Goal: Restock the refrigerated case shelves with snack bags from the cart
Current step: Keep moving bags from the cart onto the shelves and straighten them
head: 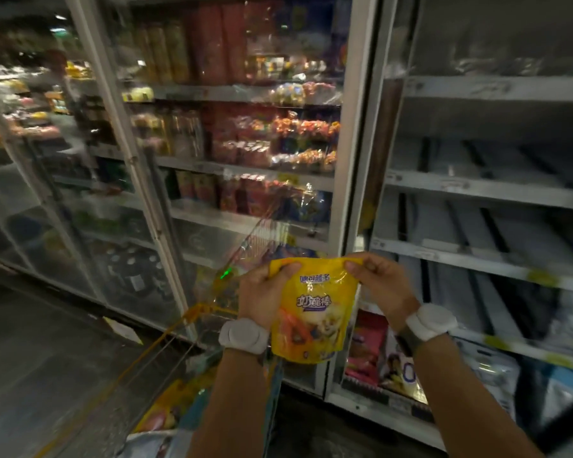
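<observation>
A yellow snack bag (pixel 315 309) hangs upright in front of me, held at its top edge by both hands. My left hand (pixel 262 292) grips the bag's upper left corner and side. My right hand (pixel 376 279) pinches the upper right corner. Below my arms stands the wire cart (pixel 166 355) with yellow trim, holding several more bags (pixel 169 408). The refrigerated case's open section (pixel 490 190) lies to the right, its grey shelves mostly bare, with a few packs (pixel 368 345) on the lowest levels.
A shut glass door (pixel 245 127) directly ahead covers shelves full of colourful products. More glass doors (pixel 47 193) run off to the left. The white door frame (pixel 358 127) separates the shut door from the open section. Dark floor lies at lower left.
</observation>
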`<state>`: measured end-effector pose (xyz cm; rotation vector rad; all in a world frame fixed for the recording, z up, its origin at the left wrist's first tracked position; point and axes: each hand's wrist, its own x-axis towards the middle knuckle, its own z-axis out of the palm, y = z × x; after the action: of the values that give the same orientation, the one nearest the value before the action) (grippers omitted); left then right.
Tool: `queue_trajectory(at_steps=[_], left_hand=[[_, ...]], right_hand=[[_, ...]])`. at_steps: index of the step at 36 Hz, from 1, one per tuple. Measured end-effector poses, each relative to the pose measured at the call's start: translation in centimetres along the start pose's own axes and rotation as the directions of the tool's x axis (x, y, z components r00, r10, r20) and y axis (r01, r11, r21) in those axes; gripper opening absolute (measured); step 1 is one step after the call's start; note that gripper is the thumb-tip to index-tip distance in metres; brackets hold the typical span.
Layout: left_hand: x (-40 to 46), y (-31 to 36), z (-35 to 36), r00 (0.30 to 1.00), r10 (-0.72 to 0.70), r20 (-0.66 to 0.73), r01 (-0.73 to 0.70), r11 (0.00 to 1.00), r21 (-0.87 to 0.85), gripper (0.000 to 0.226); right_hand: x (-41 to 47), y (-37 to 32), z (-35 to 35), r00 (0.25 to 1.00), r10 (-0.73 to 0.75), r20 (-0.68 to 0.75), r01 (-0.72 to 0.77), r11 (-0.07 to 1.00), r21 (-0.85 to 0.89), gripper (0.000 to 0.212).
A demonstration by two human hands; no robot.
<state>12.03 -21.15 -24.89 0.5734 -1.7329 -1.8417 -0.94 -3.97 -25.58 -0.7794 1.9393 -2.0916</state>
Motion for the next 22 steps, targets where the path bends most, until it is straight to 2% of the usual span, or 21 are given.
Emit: queue_trajectory(at_steps=[7,12,18,22], left_hand=[[1.4,0.3,6.6,0.994,-0.032,0.101,0.037,0.998,-0.048,0.018],[2.3,0.1,9.6,0.991,-0.025,0.128,0.029,0.999,-0.03,0.013],[3.0,0.4,14.7,0.979,-0.044,0.201,0.062,0.994,-0.089,0.019],[3.7,0.5,18.6,0.975,-0.054,0.218,0.078,0.992,-0.1,0.019]], right_hand=[[0.7,-0.1,-6.3,0.995,0.034,-0.09,-0.039,0.998,-0.056,0.017],[0.6,0.2,-8.6,0.986,0.089,-0.142,-0.086,0.996,0.022,0.02],[0.8,0.0,-12.9,0.951,0.103,-0.29,-0.082,0.993,0.083,0.025],[1.6,-0.9,-15.7,0.898,0.039,-0.439,-0.023,0.999,0.041,0.013]])
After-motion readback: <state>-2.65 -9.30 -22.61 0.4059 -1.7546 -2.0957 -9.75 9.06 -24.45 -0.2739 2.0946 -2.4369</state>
